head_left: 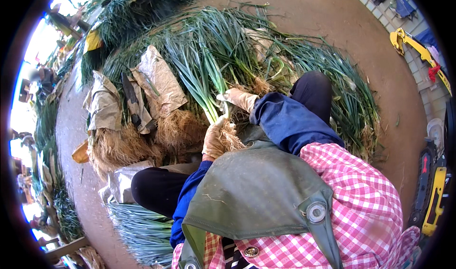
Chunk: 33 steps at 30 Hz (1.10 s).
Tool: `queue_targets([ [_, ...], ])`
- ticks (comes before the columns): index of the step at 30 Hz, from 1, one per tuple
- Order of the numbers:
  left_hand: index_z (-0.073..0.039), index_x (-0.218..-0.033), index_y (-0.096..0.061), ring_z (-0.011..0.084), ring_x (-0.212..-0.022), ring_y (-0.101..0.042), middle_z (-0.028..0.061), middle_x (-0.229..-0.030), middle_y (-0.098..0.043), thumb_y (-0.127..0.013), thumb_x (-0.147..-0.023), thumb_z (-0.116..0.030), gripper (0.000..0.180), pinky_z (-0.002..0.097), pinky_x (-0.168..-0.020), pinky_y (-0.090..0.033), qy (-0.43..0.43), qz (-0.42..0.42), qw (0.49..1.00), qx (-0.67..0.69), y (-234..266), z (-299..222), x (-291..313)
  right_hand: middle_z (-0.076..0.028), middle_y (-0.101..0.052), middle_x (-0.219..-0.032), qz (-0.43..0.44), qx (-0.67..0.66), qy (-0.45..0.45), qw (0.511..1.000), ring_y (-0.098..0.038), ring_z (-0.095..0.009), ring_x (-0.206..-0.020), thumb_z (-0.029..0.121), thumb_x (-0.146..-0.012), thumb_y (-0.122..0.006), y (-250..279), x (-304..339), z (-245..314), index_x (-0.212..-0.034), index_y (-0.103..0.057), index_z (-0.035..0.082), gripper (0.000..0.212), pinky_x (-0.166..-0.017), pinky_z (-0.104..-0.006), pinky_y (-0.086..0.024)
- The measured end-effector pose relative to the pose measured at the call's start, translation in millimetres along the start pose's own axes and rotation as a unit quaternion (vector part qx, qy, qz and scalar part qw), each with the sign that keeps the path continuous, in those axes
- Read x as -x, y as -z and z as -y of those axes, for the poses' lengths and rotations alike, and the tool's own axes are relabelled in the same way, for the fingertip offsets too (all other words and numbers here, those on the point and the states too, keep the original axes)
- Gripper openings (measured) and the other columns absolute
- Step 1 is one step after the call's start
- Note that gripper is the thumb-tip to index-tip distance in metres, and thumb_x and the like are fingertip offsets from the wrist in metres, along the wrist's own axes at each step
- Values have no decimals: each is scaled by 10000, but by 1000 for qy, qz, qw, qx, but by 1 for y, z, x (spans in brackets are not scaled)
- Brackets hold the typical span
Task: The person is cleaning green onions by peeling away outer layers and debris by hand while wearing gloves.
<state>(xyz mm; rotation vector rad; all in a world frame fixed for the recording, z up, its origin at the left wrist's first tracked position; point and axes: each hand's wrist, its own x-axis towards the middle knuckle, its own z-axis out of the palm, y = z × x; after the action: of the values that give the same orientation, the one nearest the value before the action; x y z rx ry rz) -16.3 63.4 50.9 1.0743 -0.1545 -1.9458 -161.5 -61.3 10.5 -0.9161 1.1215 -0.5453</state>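
My left hand (218, 139), in a tan work glove, is closed round the white lower ends of a few long green onions (204, 100). Their stringy brown roots (230, 138) hang out beside my fist. The leaves lean up and away over the heap. My right hand (240, 99), gloved too, has its fingers closed at the pale stem of one onion just above the left hand. A big loose heap of green onions (232, 36) spreads out beyond both hands, with more roots (261, 85) showing beside the right glove.
Root-ended bundles wrapped in brown paper (160, 81) stand at the left. Trimmed-looking onions (142, 231) lie by my left knee (159, 188). More piles (137, 12) are at the far left. Yellow-and-black machinery (434, 200) stands at the right edge of the brown floor (323, 12).
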Motion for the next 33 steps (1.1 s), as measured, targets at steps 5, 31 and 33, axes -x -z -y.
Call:
queue_targets([
  [5, -15, -1028, -631, 137, -562, -571, 41, -736, -604, -633, -820, -87, 221, 250, -505, -467, -73, -7, 993, -91, 2, 5, -5, -117, -693, -843, -158, 620, 80, 764, -668, -297, -815, 319, -865, -525, -12, 3, 6, -892, -710, 76, 307, -683, -384, -510],
  [31, -14, -1141, -582, 227, -704, -657, 109, -911, -652, -612, -806, -18, 336, 331, -597, -554, -187, -11, 978, -88, 36, 1, -18, -71, -678, -809, -188, -36, 451, 872, -578, -98, -580, 478, -928, -467, 37, 132, 119, -951, -619, 34, 470, -529, -248, -495],
  [33, 12, -1173, -558, 230, -747, -662, 117, -936, -652, -607, -801, -13, 376, 324, -648, -557, -195, 13, 976, -97, 26, 2, -22, -92, -666, -746, -279, -113, 544, 783, -596, -102, -575, 461, -922, -495, 112, 153, 127, -812, -633, 34, 462, -484, -262, -512],
])
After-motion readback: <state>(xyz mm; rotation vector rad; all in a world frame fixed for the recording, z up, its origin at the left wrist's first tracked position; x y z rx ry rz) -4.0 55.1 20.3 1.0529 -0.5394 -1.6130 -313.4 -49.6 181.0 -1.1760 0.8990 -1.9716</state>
